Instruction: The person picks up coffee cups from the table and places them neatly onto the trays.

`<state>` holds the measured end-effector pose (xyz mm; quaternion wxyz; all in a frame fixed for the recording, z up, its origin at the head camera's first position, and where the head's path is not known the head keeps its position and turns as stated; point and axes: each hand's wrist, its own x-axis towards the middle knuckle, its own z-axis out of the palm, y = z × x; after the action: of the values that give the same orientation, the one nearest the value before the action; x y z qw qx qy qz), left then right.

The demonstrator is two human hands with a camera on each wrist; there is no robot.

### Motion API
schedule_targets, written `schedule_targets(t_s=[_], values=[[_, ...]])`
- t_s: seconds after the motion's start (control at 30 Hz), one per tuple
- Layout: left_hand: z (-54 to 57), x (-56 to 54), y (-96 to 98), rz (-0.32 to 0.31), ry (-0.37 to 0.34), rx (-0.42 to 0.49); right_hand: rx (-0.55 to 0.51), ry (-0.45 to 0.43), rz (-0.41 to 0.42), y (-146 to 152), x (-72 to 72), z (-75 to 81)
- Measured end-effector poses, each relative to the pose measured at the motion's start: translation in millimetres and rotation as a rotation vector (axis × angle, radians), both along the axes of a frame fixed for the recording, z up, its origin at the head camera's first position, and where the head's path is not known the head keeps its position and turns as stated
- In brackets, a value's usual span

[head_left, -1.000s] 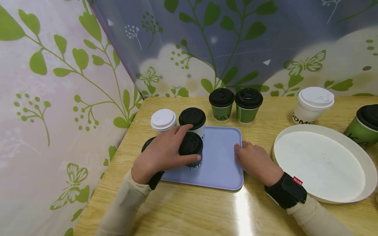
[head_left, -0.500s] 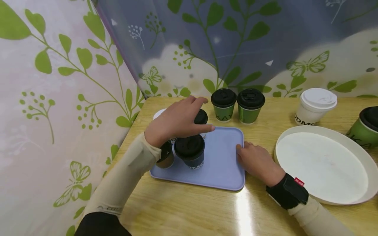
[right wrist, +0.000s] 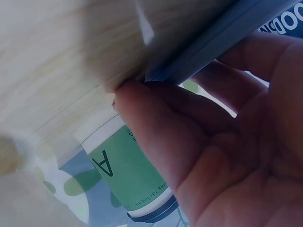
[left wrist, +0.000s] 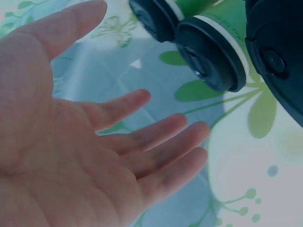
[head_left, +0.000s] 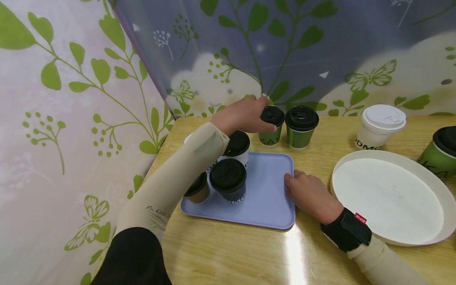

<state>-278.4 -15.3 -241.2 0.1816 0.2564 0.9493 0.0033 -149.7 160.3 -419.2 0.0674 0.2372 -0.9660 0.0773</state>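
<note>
My left hand (head_left: 246,115) reaches over the table's back with spread fingers, beside a green paper cup (head_left: 269,136) with a black lid. In the left wrist view its palm is bare, and the green cups' black lids (left wrist: 213,52) stay apart from the fingers. My right hand (head_left: 310,196) pinches the right rim of a lilac tray (head_left: 267,194), thumb on top. On the tray's left half stand a dark blue cup (head_left: 229,184), a brown cup (head_left: 197,192) and a white cup (head_left: 242,152), all black-lidded. A white-lidded cup is mostly hidden behind my left sleeve.
Another green cup (head_left: 301,134) stands right of the first one. Farther right are a white cup (head_left: 379,128), a green cup (head_left: 439,154) and a round white tray (head_left: 388,198). Patterned cloth (head_left: 285,51) hangs along the table's back and left sides.
My left hand has left the dark blue cup on the tray and moved up and right, over the tray cups, to the back green cup. The right hand keeps its place on the tray rim.
</note>
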Motion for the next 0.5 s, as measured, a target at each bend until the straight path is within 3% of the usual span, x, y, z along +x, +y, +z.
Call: schedule_targets(t_s=[0.23, 0.5], values=[[-10.2, -19.4, 16.8, 0.032, -0.05, -0.028, -0.007, 0.012, -0.01, -0.5, 2.1, -1.0], [-20.0, -27.6, 26.4, 0.096, -0.071, -0.06, -0.013, 0.001, -0.008, -0.7, 0.5, 0.6]])
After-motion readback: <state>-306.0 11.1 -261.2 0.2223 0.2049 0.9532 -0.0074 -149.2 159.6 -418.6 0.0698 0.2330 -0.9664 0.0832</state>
